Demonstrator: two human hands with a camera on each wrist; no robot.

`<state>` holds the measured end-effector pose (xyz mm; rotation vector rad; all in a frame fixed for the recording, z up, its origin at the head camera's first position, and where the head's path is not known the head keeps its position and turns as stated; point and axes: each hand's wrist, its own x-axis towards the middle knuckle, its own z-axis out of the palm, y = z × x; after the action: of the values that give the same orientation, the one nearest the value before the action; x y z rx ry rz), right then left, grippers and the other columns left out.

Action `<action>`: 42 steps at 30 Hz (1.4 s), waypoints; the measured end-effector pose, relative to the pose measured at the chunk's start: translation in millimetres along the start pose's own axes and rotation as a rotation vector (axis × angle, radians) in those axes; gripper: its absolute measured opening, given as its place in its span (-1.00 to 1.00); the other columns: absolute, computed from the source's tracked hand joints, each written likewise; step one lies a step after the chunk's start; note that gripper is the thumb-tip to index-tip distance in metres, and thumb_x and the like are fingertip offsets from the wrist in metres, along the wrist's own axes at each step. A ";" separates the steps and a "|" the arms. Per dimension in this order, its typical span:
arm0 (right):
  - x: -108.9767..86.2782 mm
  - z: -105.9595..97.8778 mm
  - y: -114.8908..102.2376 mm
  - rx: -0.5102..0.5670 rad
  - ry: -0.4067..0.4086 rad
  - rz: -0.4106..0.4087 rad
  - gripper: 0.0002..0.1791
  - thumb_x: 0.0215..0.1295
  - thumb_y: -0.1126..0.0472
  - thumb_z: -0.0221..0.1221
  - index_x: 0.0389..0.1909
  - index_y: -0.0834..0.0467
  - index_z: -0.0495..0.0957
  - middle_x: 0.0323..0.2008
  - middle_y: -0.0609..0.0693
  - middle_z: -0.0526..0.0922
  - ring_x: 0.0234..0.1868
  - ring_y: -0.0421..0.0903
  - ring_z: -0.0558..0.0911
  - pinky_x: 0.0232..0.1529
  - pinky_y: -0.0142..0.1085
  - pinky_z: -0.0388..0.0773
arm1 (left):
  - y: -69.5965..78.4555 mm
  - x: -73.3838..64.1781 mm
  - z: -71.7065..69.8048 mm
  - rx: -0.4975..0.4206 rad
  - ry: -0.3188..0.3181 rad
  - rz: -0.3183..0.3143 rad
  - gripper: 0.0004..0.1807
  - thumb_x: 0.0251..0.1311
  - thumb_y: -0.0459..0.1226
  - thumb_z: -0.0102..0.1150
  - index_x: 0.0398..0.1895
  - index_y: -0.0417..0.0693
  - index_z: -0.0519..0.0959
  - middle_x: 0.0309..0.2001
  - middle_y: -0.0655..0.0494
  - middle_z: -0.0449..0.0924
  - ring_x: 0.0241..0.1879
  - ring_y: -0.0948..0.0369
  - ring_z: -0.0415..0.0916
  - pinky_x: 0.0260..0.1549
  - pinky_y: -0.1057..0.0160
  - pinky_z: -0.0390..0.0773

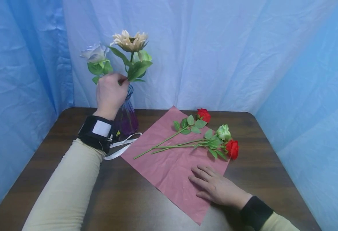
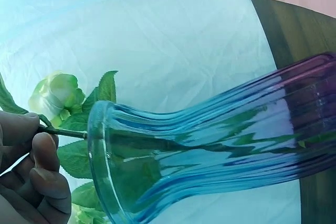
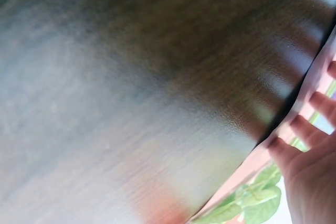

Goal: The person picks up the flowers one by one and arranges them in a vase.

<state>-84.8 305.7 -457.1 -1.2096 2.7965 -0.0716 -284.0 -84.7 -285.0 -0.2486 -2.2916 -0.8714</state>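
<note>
My left hand (image 1: 112, 93) pinches the stem of a cream sunflower-like flower (image 1: 131, 41) just above the vase mouth. In the left wrist view the stem (image 2: 68, 132) runs from the thumb and finger into the blue-to-purple glass vase (image 2: 210, 140). A pale lilac rose (image 1: 95, 53) stands to the left of the hand, and a pale green rose (image 2: 55, 95) shows behind the rim. With fingers spread, my right hand (image 1: 215, 186) rests on the pink wrapping paper (image 1: 169, 166). Two red roses (image 1: 232, 149) and a green-white rose (image 1: 223, 132) lie on that paper.
A white ribbon (image 1: 122, 149) lies on the dark wooden table (image 1: 122, 199) by the vase's base, partly under the paper's left corner. Blue-white cloth (image 1: 215, 57) hangs behind the table and along both sides.
</note>
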 end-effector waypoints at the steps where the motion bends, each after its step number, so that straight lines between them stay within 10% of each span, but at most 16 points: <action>1: -0.2 0.0 0.0 0.000 0.003 -0.002 -0.26 0.42 -0.27 0.14 0.52 -0.05 0.33 0.54 0.07 0.26 0.54 0.14 0.23 0.39 0.08 0.35 | -1.1 -0.5 0.5 0.001 -0.002 -0.002 -0.79 0.34 -0.29 0.23 -0.15 -0.28 0.74 -0.19 -0.21 0.75 -0.15 -0.16 0.67 -0.15 -0.15 0.58; 42: -6.4 0.7 3.1 -0.006 0.025 -0.013 -0.26 0.45 -0.27 0.11 0.53 -0.02 0.31 0.54 0.10 0.26 0.53 0.19 0.25 0.37 0.11 0.36 | -8.6 -9.3 8.2 0.159 -0.158 -0.112 -0.74 0.42 -0.27 0.10 -0.03 -0.16 0.74 -0.09 -0.19 0.68 -0.16 -0.24 0.63 -0.27 -0.26 0.58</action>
<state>-82.7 312.5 -457.6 -1.2373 2.8122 -0.0792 -284.5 -85.4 -300.1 -0.1239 -2.5281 -0.7424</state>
